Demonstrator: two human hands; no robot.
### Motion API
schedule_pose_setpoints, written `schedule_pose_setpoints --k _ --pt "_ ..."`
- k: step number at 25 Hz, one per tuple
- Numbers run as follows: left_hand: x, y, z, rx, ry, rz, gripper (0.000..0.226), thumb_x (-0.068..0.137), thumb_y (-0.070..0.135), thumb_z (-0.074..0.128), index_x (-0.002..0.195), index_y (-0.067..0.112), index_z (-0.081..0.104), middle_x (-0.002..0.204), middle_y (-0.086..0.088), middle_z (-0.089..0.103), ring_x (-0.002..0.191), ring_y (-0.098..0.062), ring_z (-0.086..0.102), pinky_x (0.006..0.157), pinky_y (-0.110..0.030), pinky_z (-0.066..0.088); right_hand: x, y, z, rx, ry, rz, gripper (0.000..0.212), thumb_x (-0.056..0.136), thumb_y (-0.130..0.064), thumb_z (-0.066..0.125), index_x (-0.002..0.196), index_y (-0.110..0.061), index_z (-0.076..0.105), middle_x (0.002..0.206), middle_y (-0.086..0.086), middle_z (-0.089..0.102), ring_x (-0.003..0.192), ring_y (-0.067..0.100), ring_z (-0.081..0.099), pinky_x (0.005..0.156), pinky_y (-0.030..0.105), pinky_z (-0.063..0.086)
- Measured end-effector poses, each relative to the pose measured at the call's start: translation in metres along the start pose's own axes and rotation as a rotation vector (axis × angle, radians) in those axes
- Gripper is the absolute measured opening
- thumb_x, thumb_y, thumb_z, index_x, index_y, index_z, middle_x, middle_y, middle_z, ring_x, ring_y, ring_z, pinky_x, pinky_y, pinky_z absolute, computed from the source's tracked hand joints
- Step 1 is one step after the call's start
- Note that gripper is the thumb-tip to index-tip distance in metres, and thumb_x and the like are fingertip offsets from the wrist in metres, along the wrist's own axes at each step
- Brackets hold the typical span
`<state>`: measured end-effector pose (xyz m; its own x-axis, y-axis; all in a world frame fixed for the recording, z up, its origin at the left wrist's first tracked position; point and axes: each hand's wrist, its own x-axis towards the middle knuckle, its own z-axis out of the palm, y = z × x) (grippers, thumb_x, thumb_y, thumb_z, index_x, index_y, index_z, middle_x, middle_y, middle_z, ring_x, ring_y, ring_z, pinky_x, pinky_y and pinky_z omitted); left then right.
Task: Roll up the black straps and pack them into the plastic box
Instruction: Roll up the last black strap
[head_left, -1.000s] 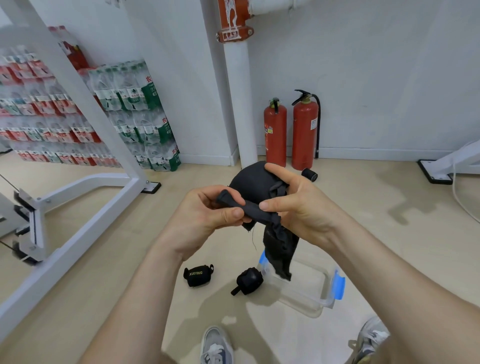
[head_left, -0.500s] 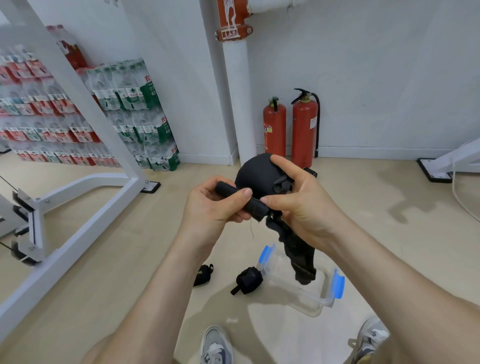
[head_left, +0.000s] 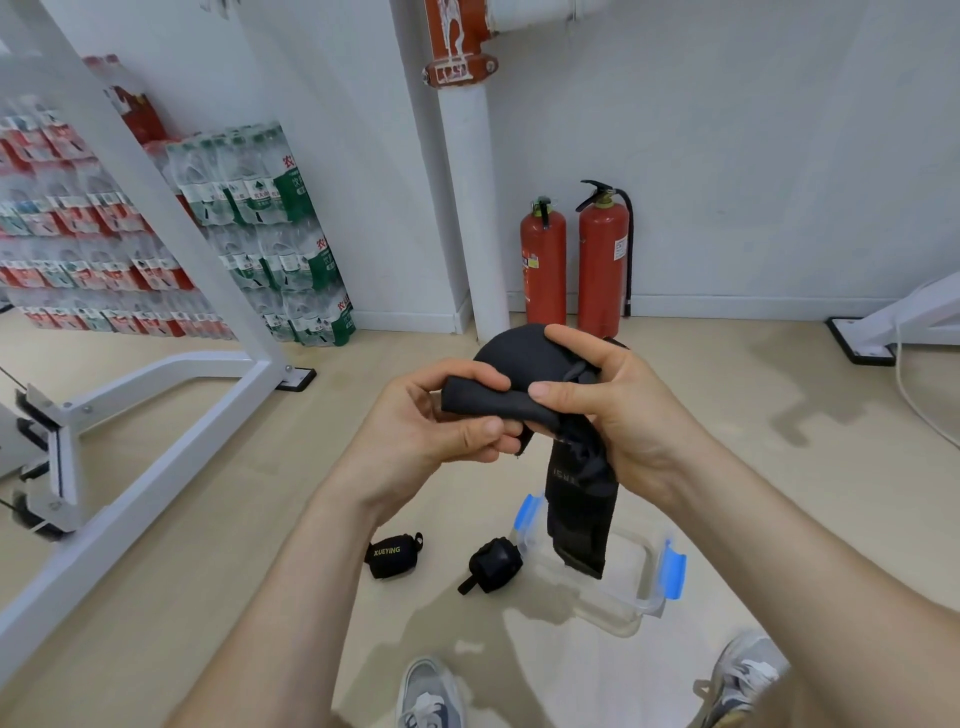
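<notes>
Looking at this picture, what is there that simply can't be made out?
Head view, black strap: how far it is rolled, covered by the left hand and right hand.
Head view, hanging tail: its lettering is too dim to read.
Head view, plastic box: part of its inside is behind the tail.
Head view, taller fire extinguisher: label print too small.
Head view, shoes: cut off by the bottom edge.

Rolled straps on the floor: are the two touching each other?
Apart. The head view shows a strip of bare floor between the labelled roll and the plain roll.
</notes>
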<state>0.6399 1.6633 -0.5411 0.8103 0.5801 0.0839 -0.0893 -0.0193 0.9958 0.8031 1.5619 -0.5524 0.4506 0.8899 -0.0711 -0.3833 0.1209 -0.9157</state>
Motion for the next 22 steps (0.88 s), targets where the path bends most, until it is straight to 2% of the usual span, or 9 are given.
schedule_pose_setpoints --k 2,4,7,9,11,14,16,19,22 --pt "0.001 0.001 -0.002 0.089 0.043 0.051 0.025 0.064 0.007 0.077 0.080 0.027 0.075 0.076 -0.011 0.075 0.060 -0.020 0.070 0.058 -0.023 0.054 -0.001 0.001 0.002 0.022 -0.015 0.029 0.067 0.077 0.010 0.071 0.137 -0.013 0.054 0.124 0.016 0.063 0.090 0.024 0.072 0.068 0.029 0.060" --pt "0.001 0.001 0.000 0.118 0.083 0.101 0.021 0.062 0.008 0.077 0.080 0.020 0.073 0.073 -0.009 0.073 0.057 -0.018 0.066 0.057 -0.022 0.051 0.000 0.003 0.005 0.039 -0.017 0.041 0.067 0.077 0.009 0.071 0.138 -0.012 0.052 0.124 0.016 0.063 0.089 0.024 0.072 0.066 0.027 0.059" --pt "0.001 0.002 0.001 0.118 0.091 0.141 0.022 0.063 0.004 0.076 0.082 0.009 0.067 0.070 -0.005 0.070 0.058 -0.016 0.064 0.059 -0.021 0.051 -0.001 0.005 0.007 0.114 -0.053 0.071 0.063 0.080 0.010 0.066 0.138 -0.010 0.052 0.118 0.015 0.066 0.084 0.025 0.073 0.070 0.033 0.062" --pt "0.002 0.001 0.000 0.112 0.060 0.132 0.023 0.065 0.003 0.083 0.079 0.012 0.068 0.073 -0.003 0.070 0.064 -0.016 0.065 0.064 -0.021 0.052 -0.002 0.007 0.009 0.171 -0.081 0.099 0.059 0.083 0.012 0.061 0.137 -0.010 0.052 0.117 0.016 0.067 0.087 0.029 0.073 0.076 0.038 0.062" --pt "0.002 -0.002 -0.001 0.111 0.003 0.116 0.020 0.068 0.008 0.083 0.076 0.022 0.070 0.077 -0.002 0.069 0.072 -0.016 0.066 0.068 -0.022 0.052 -0.002 0.009 0.009 0.194 -0.073 0.101 0.064 0.082 0.013 0.061 0.141 -0.009 0.048 0.121 0.016 0.067 0.101 0.031 0.071 0.079 0.041 0.061" --pt "0.002 -0.004 0.001 0.122 0.039 0.127 0.011 0.075 0.015 0.076 0.074 0.018 0.065 0.072 0.004 0.068 0.070 -0.013 0.064 0.070 -0.023 0.052 -0.001 0.008 0.009 0.183 -0.022 0.070 0.073 0.080 0.016 0.063 0.145 -0.010 0.043 0.124 0.016 0.064 0.090 0.026 0.072 0.057 0.030 0.058" --pt "0.002 -0.002 0.004 0.126 0.095 0.132 0.013 0.076 0.016 0.073 0.069 0.022 0.064 0.068 0.004 0.066 0.067 -0.012 0.063 0.067 -0.024 0.054 0.000 0.009 0.008 0.126 0.017 0.010 0.081 0.077 0.018 0.067 0.147 -0.013 0.041 0.127 0.013 0.060 0.096 0.025 0.072 0.066 0.030 0.060" --pt "0.005 -0.001 0.009 0.152 0.173 0.155 0.019 0.077 0.010 0.076 0.072 0.020 0.061 0.066 0.004 0.064 0.063 -0.015 0.062 0.061 -0.027 0.054 0.003 0.010 0.007 -0.062 0.069 -0.092 0.096 0.064 0.007 0.081 0.147 -0.023 0.043 0.137 0.010 0.055 0.112 0.026 0.067 0.090 0.042 0.058" --pt "0.007 -0.001 0.014 0.159 0.267 0.186 0.027 0.082 -0.005 0.073 0.076 0.014 0.056 0.062 0.004 0.058 0.057 -0.014 0.057 0.053 -0.024 0.049 -0.001 0.008 0.008 -0.111 0.038 -0.125 0.095 0.068 0.007 0.081 0.148 -0.026 0.041 0.140 0.006 0.052 0.113 0.023 0.066 0.096 0.045 0.055"
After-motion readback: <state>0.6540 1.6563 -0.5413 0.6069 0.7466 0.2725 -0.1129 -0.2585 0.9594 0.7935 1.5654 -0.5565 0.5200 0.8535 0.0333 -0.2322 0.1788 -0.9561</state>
